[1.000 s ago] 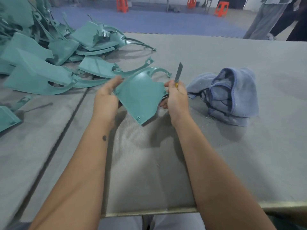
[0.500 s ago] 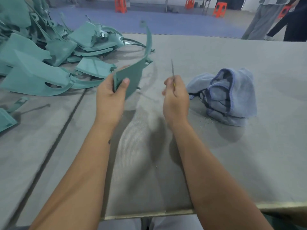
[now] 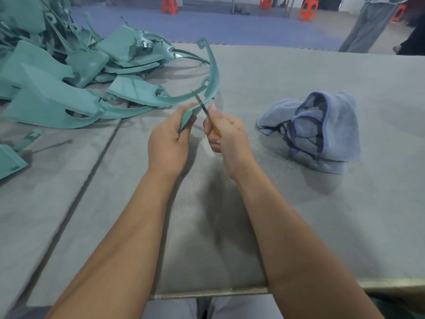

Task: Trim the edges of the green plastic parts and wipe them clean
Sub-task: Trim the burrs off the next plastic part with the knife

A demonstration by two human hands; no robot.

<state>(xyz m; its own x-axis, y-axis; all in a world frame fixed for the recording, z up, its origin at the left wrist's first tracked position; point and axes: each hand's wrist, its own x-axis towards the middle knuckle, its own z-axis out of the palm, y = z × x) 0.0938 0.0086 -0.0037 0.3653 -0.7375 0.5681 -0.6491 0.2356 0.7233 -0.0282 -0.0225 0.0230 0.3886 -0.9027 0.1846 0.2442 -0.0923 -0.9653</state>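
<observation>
Since the earlier frame we've brought the knife (image 3: 203, 107) blade onto the green part (image 3: 213, 72). Its thin arm curves up and away. Left hand (image 3: 169, 143) fingers grip the part's base; right hand (image 3: 226, 137) fingers wrap the knife.

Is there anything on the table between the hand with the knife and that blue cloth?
Nothing solid: the head view shows bare grey mat between the right hand and the blue cloth, with only fine pale shavings.

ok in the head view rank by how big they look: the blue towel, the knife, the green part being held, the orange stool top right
1. blue towel
2. held green part, long but thin
3. knife, mostly hidden in the right hand
4. orange stool, though it is far off, so unsure against the knife
</observation>
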